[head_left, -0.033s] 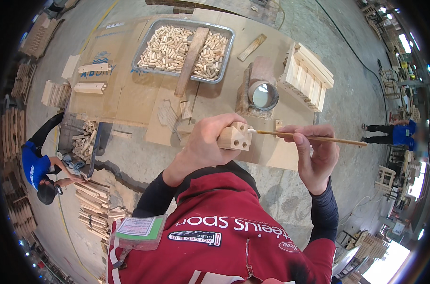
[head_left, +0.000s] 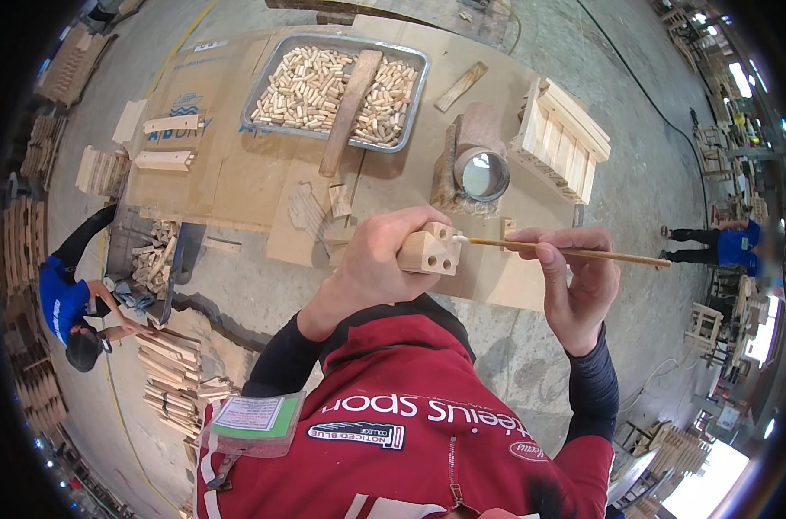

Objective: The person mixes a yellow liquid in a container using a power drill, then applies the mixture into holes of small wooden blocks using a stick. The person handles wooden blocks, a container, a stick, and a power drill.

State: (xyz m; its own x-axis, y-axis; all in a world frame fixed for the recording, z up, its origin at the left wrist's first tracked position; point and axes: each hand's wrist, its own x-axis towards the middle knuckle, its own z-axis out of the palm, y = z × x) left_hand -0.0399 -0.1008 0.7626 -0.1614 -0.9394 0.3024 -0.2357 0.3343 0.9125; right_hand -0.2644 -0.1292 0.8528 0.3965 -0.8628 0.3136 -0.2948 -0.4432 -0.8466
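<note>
My left hand (head_left: 377, 258) is closed around a pale wooden block (head_left: 429, 252) with several round holes in the end that faces right. Between the thumb and fingers of my right hand (head_left: 580, 275) is a thin wooden stick (head_left: 613, 255), held nearly level. White, glue-like stuff coats its left tip, which meets the block's end near an upper hole. Just beyond my hands, a round pot (head_left: 484, 176) with pale contents sits in a stained wooden holder. A metal tray (head_left: 407, 138) full of small wooden dowels stands farther back, with a worn wooden slat (head_left: 351, 112) lying across it.
Cardboard (head_left: 228, 186) covers the table. At its right, light wooden pieces (head_left: 559, 143) are stacked; two slotted strips (head_left: 165, 161) lie at the left. A person in blue (head_left: 64, 298) bends near a pile of wood strips (head_left: 170, 372); another person (head_left: 734, 246) stands far right.
</note>
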